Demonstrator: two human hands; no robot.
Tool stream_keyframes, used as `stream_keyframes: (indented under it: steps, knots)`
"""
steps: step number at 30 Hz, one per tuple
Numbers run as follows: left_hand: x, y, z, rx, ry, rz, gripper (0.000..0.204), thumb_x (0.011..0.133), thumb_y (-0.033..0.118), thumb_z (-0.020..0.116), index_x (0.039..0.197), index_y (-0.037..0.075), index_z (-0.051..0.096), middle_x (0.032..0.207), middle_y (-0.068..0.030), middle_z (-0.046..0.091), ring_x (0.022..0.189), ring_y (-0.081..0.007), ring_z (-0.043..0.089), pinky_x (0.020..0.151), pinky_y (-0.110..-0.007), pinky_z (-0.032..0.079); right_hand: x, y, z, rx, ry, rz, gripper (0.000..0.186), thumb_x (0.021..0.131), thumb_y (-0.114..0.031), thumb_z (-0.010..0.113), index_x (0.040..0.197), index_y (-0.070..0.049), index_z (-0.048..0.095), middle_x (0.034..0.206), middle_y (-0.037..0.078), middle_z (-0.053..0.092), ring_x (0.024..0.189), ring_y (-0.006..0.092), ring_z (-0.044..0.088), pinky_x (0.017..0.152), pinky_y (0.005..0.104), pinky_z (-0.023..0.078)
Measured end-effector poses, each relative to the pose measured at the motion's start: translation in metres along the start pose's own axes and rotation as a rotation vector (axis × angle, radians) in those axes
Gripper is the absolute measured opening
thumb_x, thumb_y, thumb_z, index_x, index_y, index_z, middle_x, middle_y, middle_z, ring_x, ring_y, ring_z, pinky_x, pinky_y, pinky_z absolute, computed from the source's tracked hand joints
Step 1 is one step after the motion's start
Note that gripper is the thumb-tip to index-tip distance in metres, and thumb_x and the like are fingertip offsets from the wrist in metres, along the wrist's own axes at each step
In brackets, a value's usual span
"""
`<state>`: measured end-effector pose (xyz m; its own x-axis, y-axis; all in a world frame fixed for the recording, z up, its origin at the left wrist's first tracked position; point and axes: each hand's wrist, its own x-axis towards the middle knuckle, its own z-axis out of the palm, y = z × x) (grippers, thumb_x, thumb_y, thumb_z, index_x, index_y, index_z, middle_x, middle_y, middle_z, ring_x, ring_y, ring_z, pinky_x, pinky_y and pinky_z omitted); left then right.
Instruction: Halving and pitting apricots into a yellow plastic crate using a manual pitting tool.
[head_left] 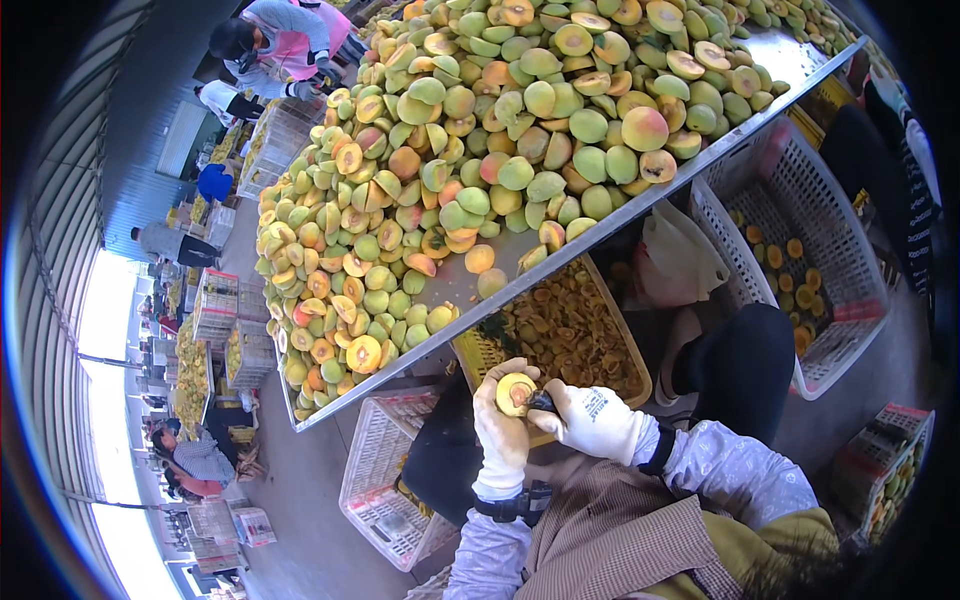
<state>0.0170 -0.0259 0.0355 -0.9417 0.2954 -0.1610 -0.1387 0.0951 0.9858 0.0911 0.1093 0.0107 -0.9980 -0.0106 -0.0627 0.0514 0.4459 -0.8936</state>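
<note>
My left hand [503,428], in a stained white glove, is closed around a halved peach [514,393] with its cut face up and the brown pit hollow showing. My right hand [600,422], also gloved, grips a short tool with a black handle [542,401] against the fruit's right side. The tool's working end cannot be made out. Both hands are above my lap, at the near edge of a yellow crate [632,350] full of pits and orange scraps. Beyond it, a metal-edged table [460,285] bears a big heap of green, yellow and blushed peaches [480,150], many halved.
A white crate [850,350] with some peach halves stands to the right, beside a whitish plastic bag [680,255]. Another white crate [385,520] is at my left knee. A fruit-filled crate [885,470] sits far right. Several co-workers [280,40] are at the left.
</note>
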Motion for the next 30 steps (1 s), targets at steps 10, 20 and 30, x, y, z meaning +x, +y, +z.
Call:
stream_keyframes:
  steps: [10,20,30]
  knots:
    - [0.006,-0.010,0.003,0.208,0.057,-0.005,0.056,0.105,0.046,0.032,0.097,-0.004,0.058,0.086,-0.0142,0.069,0.077,-0.0205,0.065,0.074,-0.032,0.052,0.003,0.014,0.006,0.335,-0.189,0.083,0.049,0.099,-0.045,0.054,0.106,0.003,0.055,0.079,0.028,0.065,0.078,0.0457,0.066,0.066,0.0477,0.052]
    - [0.010,-0.004,0.005,0.074,-0.067,-0.090,0.061,0.105,0.047,0.029,0.086,-0.002,0.060,0.080,-0.0156,0.068,0.072,-0.0200,0.062,0.071,-0.030,0.050,-0.006,0.013,0.001,1.308,-0.596,0.319,0.049,0.105,-0.053,0.040,0.092,-0.009,0.057,0.058,-0.006,0.041,0.043,0.0051,0.036,0.038,0.0213,0.032]
    - [0.019,-0.058,-0.022,-0.853,-0.049,-0.521,0.051,0.101,0.052,0.042,0.100,0.006,0.064,0.089,-0.0088,0.066,0.075,-0.0177,0.060,0.064,-0.028,0.047,0.008,0.034,-0.008,1.543,-0.756,0.463,0.048,0.104,-0.053,0.043,0.102,-0.007,0.057,0.063,-0.003,0.048,0.044,0.0059,0.041,0.040,0.0222,0.036]
